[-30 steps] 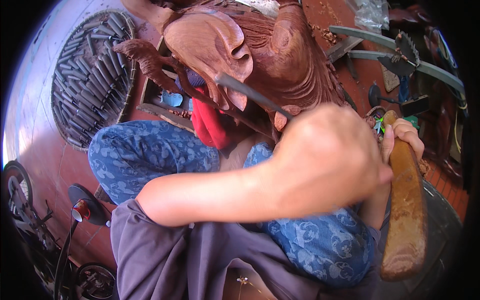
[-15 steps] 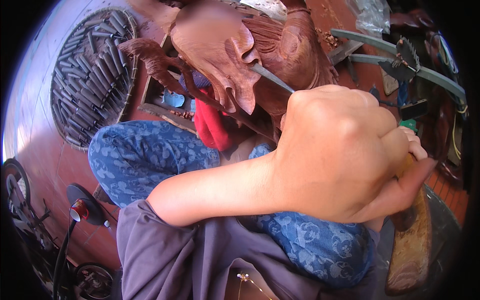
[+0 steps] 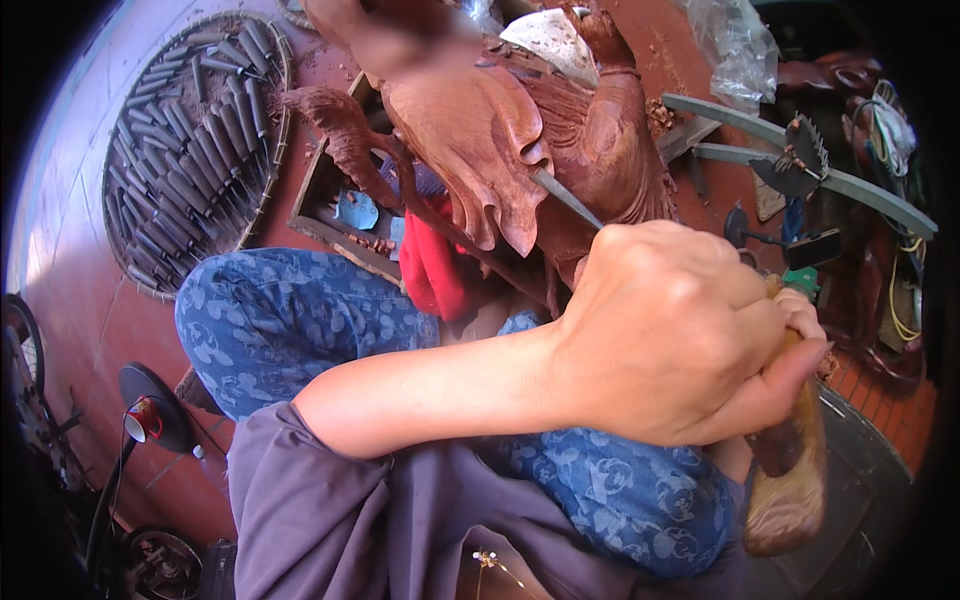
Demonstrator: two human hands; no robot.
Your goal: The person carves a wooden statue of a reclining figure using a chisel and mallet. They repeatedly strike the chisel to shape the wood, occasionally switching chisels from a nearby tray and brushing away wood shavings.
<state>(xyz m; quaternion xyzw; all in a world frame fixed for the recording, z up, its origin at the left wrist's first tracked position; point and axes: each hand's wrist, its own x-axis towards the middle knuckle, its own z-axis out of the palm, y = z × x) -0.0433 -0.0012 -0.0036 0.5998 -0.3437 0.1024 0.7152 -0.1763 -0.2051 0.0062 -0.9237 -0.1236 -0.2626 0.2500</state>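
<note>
— What do we see underfoot?

— A reddish-brown floor, glossy, with pale daylight glaring along its far left edge. On it lies a round woven tray filled with rows of grey-handled tools.

— And further round?

— We make out a crumpled clear plastic bag at the top right, two long curved grey slats below it, and a yellow cable beside dark carved wood. At the lower left we spot a dark wheel and a small red-and-white lamp.
</note>
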